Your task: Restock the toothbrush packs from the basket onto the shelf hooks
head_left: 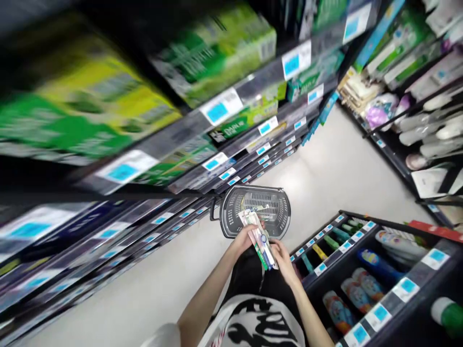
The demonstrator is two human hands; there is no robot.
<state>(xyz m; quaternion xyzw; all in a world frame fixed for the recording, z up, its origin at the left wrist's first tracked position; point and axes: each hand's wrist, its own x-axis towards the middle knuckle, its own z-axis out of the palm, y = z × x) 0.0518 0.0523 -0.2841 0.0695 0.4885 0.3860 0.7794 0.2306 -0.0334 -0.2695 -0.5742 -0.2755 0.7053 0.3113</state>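
Both my hands hold a flat pack of toothbrushes (259,239) in front of my body. My left hand (243,239) grips its left edge and my right hand (282,258) grips its lower right end, fingers closed on it. Just beyond the pack, a dark grey shopping basket (231,217) stands on the pale floor, with a boxed item lying inside it.
Shelves of green and yellow boxes (217,48) with blue price tags run along the left, blurred. A low black shelf (394,289) with bottles and toothbrushes stands to my right. More shelves (415,106) line the far right. The pale aisle floor (333,164) runs between them.
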